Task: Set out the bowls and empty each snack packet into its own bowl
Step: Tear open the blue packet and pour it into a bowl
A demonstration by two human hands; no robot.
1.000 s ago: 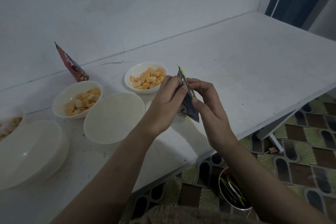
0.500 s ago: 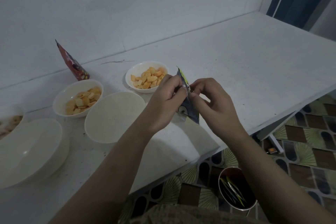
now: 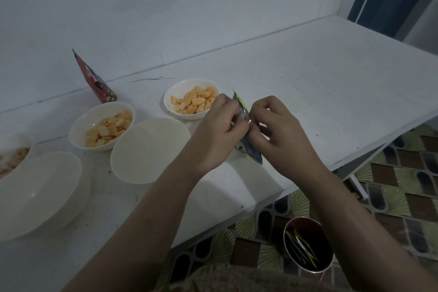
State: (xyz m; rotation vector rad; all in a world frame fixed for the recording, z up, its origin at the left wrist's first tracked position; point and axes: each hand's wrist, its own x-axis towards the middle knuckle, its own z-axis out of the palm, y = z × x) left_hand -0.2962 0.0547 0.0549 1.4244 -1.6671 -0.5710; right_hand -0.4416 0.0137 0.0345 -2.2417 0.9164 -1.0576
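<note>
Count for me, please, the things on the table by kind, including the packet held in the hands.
Bowls with snacks: 3
Empty bowls: 2
Snack packets: 2, the red one and the held one
Total: 7

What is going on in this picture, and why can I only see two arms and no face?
The camera sits on the person's head and looks down, so you see only their arms. On the white table stand two bowls of orange snacks. Two empty bowls wait nearby, and one more bowl peeks in at the left edge. A red packet leans by the wall. The left hand and the right hand both pinch a small dark packet, probably to tear it open. On the floor stands a bin with wrappers inside.
</note>
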